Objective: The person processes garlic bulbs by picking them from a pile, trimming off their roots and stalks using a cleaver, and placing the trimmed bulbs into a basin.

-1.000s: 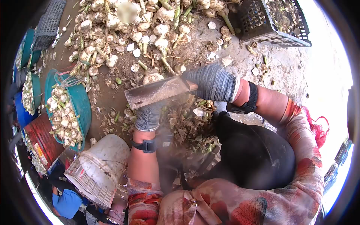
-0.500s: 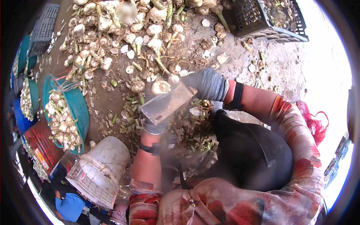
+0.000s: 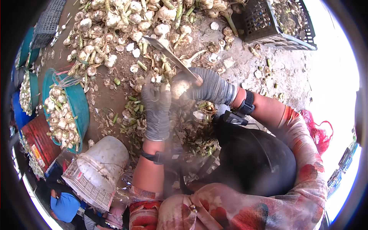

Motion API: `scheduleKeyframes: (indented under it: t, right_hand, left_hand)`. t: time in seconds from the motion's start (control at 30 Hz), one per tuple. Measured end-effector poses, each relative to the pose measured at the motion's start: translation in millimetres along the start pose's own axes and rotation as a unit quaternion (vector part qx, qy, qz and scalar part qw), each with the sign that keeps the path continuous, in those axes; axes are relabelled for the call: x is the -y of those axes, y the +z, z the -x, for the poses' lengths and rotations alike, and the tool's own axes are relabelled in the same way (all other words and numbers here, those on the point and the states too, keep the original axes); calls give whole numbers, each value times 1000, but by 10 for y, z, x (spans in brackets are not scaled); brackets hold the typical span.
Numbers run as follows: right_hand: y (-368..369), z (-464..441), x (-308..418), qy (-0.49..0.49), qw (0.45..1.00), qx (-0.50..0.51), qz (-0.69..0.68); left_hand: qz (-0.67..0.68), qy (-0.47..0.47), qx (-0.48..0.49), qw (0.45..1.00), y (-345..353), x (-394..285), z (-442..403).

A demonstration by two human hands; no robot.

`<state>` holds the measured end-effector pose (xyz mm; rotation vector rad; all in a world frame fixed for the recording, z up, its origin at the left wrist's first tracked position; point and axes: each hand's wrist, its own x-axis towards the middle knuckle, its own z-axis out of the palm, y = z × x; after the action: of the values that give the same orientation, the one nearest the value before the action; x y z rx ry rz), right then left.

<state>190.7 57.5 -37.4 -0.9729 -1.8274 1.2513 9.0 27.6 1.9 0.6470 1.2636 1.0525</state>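
My right hand [image 3: 212, 86], in a grey knitted glove, grips a broad-bladed knife [image 3: 168, 54] whose blade points up and to the left. A pale garlic bulb [image 3: 179, 89] is between my hands, touching the right-hand fingers below the blade. The gloved left hand [image 3: 156, 111] is closed beside the bulb, its fingers around what looks like the stem; a blur hides part of this contact. Loose garlic bulbs with stems [image 3: 111, 19] form a pile beyond my hands. Leafy trimmings [image 3: 191, 134] lie below them.
A teal tub of garlic [image 3: 82, 115] stands at left, near a white bucket [image 3: 111, 153] and a red tub [image 3: 42, 140]. At upper right is a black crate [image 3: 264, 23]. A person in blue [image 3: 65, 207] is at lower left; a red net [image 3: 318, 132] lies right.
The knife has swung from lying across the left hand to pointing up and left. The garlic bulb now sits against my right hand, and the left hand shows beside it.
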Motion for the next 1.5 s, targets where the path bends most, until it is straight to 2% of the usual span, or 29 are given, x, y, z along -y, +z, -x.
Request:
scheduleKeyframes:
  t: [0.03,0.07,0.1,0.13,0.23,0.27,0.3,0.37,0.43,0.47,0.5,0.53,0.57,0.6,0.63,0.7,0.77,0.8,0.83,0.87,0.93,1.07,1.1,1.13,1.2,1.27,1.33,1.43,1.5]
  right_hand:
    - [11,81,-41,2,1000,2,-2]
    - [-48,90,114,70,996,50,-13]
    - [-93,86,196,136,986,98,-21]
    - [-75,111,153,80,993,75,31]
    - [-269,123,178,51,988,102,108]
    - [-325,100,263,56,986,108,110]
    - [-343,91,285,57,986,108,110]
    - [-367,37,282,230,946,177,141]
    - [-352,265,-179,200,950,147,187]
    - [-332,381,-486,266,933,174,169]
    - [-368,470,-513,274,931,152,187]
    - [-424,573,-506,283,940,114,150]
    - [-449,633,-466,292,947,74,113]
    - [-431,621,-420,290,947,75,111]
    - [-416,595,-372,273,957,26,95]
    - [-394,505,-294,252,964,-26,79]
    - [-359,392,-239,272,960,6,67]
    - [-346,346,-208,264,962,18,67]
    - [-324,319,-265,302,943,64,128]
    - [-297,309,-268,284,945,67,146]
    - [-227,307,-255,234,954,73,175]
    - [-130,187,-134,212,935,125,255]
    - [-106,133,-41,215,935,122,254]
    - [-62,100,44,180,942,130,251]
    - [34,59,124,100,958,136,231]
    - [44,22,253,93,957,149,232]
    - [70,50,262,79,959,155,224]
    - [31,77,426,119,943,184,250]
    - [0,144,322,108,947,169,253]
  left_hand:
    - [0,-3,-3,1000,-76,55,-17]
    - [-185,60,68,978,-131,93,-56]
    - [-362,121,137,914,-171,125,-115]
    - [-523,177,200,809,-198,162,-149]
    - [-615,147,141,762,-37,24,-70]
    - [-437,78,145,884,-70,76,-90]
    - [-235,16,126,964,-98,119,-107]
    - [-280,76,81,954,-152,30,-33]
    - [-297,-6,-4,955,-342,-356,72]
    - [-280,71,-54,956,-687,-521,38]
    - [-107,119,-77,984,-1065,-784,-9]
    - [71,165,-99,979,-1383,-1097,-33]
    - [156,244,-120,950,-1558,-1408,2]
    - [314,241,88,914,-1952,-1597,73]
    - [333,260,51,905,-2158,-1653,107]
    - [143,232,-253,928,-1833,-1412,-62]
    - [-49,21,-204,978,-1803,-766,-402]
    - [-243,-68,-197,947,-1398,-498,-508]
    - [-408,-25,-168,897,-1321,3,-681]
    - [-330,-19,-92,939,-1368,521,-875]
    - [-450,-10,-91,888,-1382,853,-1001]
    - [-319,30,-62,945,-1052,653,-757]
    - [-321,29,-58,945,-1146,739,-757]
    - [-396,99,19,913,-1254,833,-732]
    - [-163,44,91,981,-1047,654,-451]
    - [-127,39,118,984,-944,577,-308]
    - [-263,135,125,947,-924,595,-190]
    - [-312,80,150,935,-800,356,-43]
    - [-347,144,138,916,-736,335,-19]
